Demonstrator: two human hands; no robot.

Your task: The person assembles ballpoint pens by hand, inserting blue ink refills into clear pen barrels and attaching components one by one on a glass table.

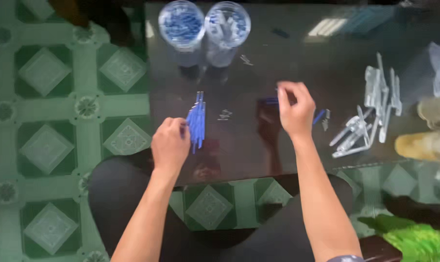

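My left hand rests at the near edge of a dark glossy table, its fingers closed on the side of a bunch of thin blue sticks that lies on the table. My right hand hovers over the middle of the table and pinches one blue stick between thumb and fingers. A few tiny clear bits lie between the two hands.
Two clear round tubs stand at the far edge, one with blue pieces, one with clear pieces. A pile of clear plastic parts lies to the right, beside yellowish bottles. Green patterned floor tiles surround the table.
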